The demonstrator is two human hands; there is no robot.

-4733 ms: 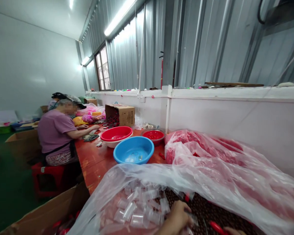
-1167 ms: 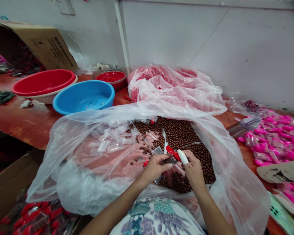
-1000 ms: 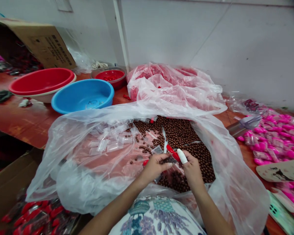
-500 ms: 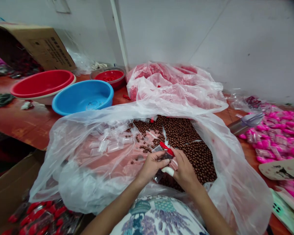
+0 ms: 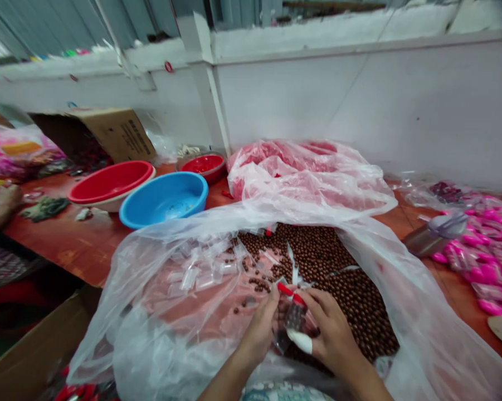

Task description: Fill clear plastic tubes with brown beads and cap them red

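Note:
A small clear plastic container (image 5: 295, 318) with dark brown balls inside and a red piece (image 5: 291, 293) at its top is between my two hands. My left hand (image 5: 259, 323) closes on its left side, fingertips near the red piece. My right hand (image 5: 332, 323) grips the other side, fingers against the red end; its thumb wears a white wrap (image 5: 301, 341). Beneath lies a heap of shiny brown balls (image 5: 359, 298) in a large translucent plastic bag (image 5: 418, 312). Left of the heap, several clear empty containers (image 5: 209, 273) are scattered on the bag. My palms are hidden.
A blue basin (image 5: 167, 195), a red basin (image 5: 111, 181) and a bag of red pieces (image 5: 305, 172) stand behind. Pink-capped packs (image 5: 488, 245) and a grey cup (image 5: 426, 236) lie to the right. A cardboard box (image 5: 121, 133) sits back left. Another person's hand (image 5: 4, 200) is at far left.
The view has tilted up, so more wall shows and the scene sits lower. My hands have turned the container, and its ball-filled body now shows between my fingers.

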